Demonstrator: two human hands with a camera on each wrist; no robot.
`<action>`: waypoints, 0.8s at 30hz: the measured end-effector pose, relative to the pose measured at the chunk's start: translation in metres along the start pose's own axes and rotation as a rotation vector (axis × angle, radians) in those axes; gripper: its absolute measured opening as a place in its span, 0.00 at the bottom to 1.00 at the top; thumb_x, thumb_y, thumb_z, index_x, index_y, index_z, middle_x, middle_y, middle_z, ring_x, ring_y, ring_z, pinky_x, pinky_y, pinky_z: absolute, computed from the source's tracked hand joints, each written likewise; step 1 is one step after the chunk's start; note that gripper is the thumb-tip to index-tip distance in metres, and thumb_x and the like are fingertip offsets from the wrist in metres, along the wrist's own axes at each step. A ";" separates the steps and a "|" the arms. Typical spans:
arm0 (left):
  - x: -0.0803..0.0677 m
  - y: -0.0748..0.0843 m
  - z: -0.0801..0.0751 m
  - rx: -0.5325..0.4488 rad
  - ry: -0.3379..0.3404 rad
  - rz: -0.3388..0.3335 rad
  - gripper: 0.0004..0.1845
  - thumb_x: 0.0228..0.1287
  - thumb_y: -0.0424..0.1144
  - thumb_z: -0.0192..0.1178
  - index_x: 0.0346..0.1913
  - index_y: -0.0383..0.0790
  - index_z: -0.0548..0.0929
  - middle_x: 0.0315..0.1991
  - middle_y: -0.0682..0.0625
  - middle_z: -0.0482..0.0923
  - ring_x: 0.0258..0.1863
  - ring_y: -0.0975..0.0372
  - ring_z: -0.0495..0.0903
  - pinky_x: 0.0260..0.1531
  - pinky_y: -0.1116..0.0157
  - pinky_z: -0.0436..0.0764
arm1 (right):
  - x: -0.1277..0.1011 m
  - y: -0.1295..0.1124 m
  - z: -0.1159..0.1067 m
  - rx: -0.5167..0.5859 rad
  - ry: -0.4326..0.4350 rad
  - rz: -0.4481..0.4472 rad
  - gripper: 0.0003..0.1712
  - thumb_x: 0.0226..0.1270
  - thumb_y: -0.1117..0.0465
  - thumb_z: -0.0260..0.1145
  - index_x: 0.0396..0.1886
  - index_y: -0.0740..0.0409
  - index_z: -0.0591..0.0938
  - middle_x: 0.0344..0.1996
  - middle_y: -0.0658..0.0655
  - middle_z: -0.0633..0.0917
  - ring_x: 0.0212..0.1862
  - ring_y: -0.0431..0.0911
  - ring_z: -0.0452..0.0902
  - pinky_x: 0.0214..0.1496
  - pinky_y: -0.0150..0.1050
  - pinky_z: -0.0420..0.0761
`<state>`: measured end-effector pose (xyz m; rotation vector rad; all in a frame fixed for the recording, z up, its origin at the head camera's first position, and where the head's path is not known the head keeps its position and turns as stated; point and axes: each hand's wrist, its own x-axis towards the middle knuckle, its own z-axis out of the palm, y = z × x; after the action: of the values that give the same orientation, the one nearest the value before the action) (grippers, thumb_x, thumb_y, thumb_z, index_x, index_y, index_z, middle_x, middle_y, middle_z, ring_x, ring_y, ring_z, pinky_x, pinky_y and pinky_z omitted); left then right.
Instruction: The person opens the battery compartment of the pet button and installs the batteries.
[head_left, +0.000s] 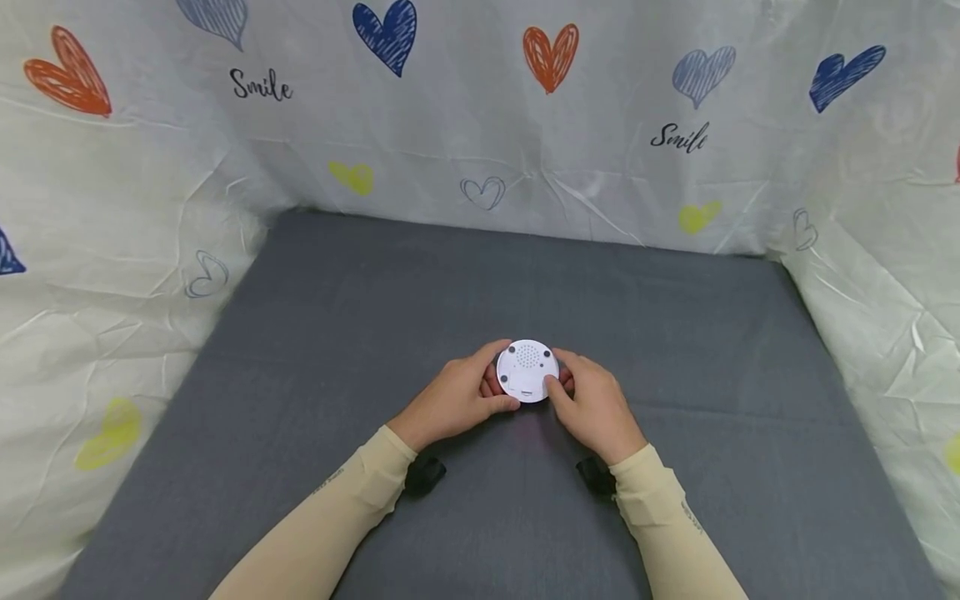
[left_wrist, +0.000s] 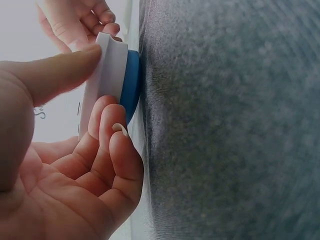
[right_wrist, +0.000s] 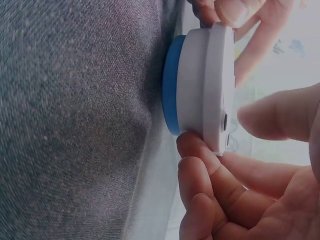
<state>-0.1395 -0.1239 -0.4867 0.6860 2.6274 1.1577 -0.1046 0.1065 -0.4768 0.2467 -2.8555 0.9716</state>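
Note:
A round white device (head_left: 527, 385) is held between both hands over the middle of the table. Its face with a patch of small speaker holes, dark round feet and a cover outline is turned up. The wrist views show a blue domed part (right_wrist: 172, 85) on its lower side, close to the cloth. My left hand (head_left: 459, 398) grips the left rim, thumb on the near edge and fingers at the side. On the right, my right hand (head_left: 597, 410) has its fingers under the rim, with the thumb at the upturned face near the cover.
Dark grey cloth (head_left: 390, 300) covers the table. A white curtain (head_left: 427, 125) printed with hearts and the word "Smile" hangs behind it and down both sides. Small black wrist cameras sit beneath the cream sleeves (head_left: 341, 500).

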 end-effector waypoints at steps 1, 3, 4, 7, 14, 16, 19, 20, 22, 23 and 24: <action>0.000 0.000 0.000 -0.007 0.000 0.004 0.46 0.67 0.50 0.78 0.83 0.46 0.67 0.34 0.57 0.81 0.31 0.66 0.81 0.35 0.67 0.81 | 0.000 0.000 0.000 0.004 0.003 0.000 0.25 0.78 0.57 0.67 0.69 0.61 0.84 0.34 0.53 0.84 0.34 0.44 0.77 0.38 0.41 0.78; 0.001 0.000 0.000 -0.016 0.001 0.014 0.45 0.68 0.53 0.77 0.83 0.48 0.67 0.35 0.57 0.81 0.31 0.66 0.81 0.36 0.67 0.82 | 0.000 0.002 -0.001 0.012 0.008 0.007 0.24 0.79 0.56 0.66 0.69 0.60 0.83 0.35 0.53 0.85 0.35 0.44 0.78 0.39 0.41 0.78; 0.001 0.001 0.000 -0.020 0.002 0.018 0.45 0.69 0.55 0.75 0.83 0.49 0.66 0.36 0.57 0.81 0.32 0.66 0.82 0.36 0.67 0.82 | 0.000 0.002 -0.002 0.016 0.012 0.012 0.24 0.79 0.56 0.65 0.69 0.60 0.83 0.36 0.53 0.85 0.36 0.44 0.79 0.40 0.41 0.79; 0.001 0.002 0.000 -0.028 0.011 0.029 0.42 0.72 0.57 0.72 0.82 0.51 0.67 0.37 0.57 0.82 0.32 0.66 0.82 0.37 0.66 0.83 | 0.000 0.004 -0.003 0.030 0.026 0.025 0.25 0.80 0.53 0.65 0.70 0.59 0.82 0.37 0.53 0.86 0.37 0.44 0.79 0.41 0.41 0.79; 0.000 0.005 -0.001 -0.061 0.025 0.015 0.38 0.75 0.66 0.64 0.80 0.59 0.67 0.39 0.57 0.82 0.34 0.65 0.83 0.39 0.63 0.84 | -0.001 0.004 -0.004 0.051 0.075 0.011 0.26 0.82 0.46 0.65 0.69 0.55 0.83 0.38 0.53 0.87 0.38 0.45 0.81 0.42 0.43 0.81; 0.000 0.005 -0.002 -0.075 0.030 0.010 0.38 0.75 0.69 0.62 0.80 0.61 0.67 0.40 0.57 0.83 0.35 0.65 0.84 0.41 0.62 0.84 | -0.002 0.005 -0.003 0.054 0.081 0.001 0.26 0.82 0.45 0.65 0.70 0.54 0.82 0.40 0.53 0.87 0.40 0.45 0.82 0.43 0.44 0.82; -0.001 0.005 -0.002 -0.085 0.035 -0.005 0.38 0.74 0.71 0.60 0.79 0.63 0.67 0.42 0.58 0.84 0.37 0.65 0.85 0.43 0.60 0.85 | -0.002 0.006 -0.002 0.064 0.089 -0.010 0.26 0.83 0.44 0.65 0.70 0.52 0.82 0.42 0.53 0.89 0.41 0.45 0.84 0.44 0.45 0.83; -0.001 0.005 -0.002 -0.087 0.032 -0.007 0.38 0.74 0.72 0.59 0.79 0.63 0.67 0.43 0.58 0.85 0.38 0.66 0.85 0.44 0.60 0.85 | -0.002 0.006 -0.002 0.069 0.091 -0.011 0.26 0.83 0.44 0.65 0.70 0.52 0.82 0.42 0.53 0.89 0.41 0.45 0.85 0.43 0.45 0.84; -0.002 0.005 -0.002 -0.093 0.026 -0.016 0.38 0.74 0.73 0.58 0.79 0.63 0.66 0.45 0.58 0.86 0.40 0.67 0.86 0.46 0.59 0.86 | -0.003 0.007 -0.001 0.080 0.095 -0.009 0.25 0.83 0.44 0.65 0.69 0.51 0.82 0.43 0.54 0.91 0.41 0.45 0.86 0.43 0.46 0.85; -0.002 0.006 -0.002 -0.098 0.023 -0.020 0.39 0.73 0.73 0.58 0.79 0.62 0.66 0.47 0.58 0.87 0.41 0.68 0.86 0.48 0.59 0.86 | -0.003 0.007 -0.001 0.087 0.097 -0.006 0.24 0.83 0.44 0.65 0.69 0.51 0.81 0.44 0.54 0.91 0.42 0.45 0.87 0.43 0.46 0.86; -0.002 0.006 -0.003 -0.105 0.021 -0.024 0.39 0.73 0.73 0.58 0.79 0.61 0.67 0.48 0.58 0.87 0.42 0.68 0.87 0.49 0.58 0.86 | -0.003 0.007 -0.001 0.096 0.098 -0.003 0.24 0.83 0.44 0.65 0.68 0.50 0.81 0.44 0.54 0.92 0.42 0.45 0.88 0.43 0.47 0.86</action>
<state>-0.1367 -0.1231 -0.4800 0.6244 2.5626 1.2921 -0.1032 0.1131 -0.4810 0.2059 -2.7235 1.0900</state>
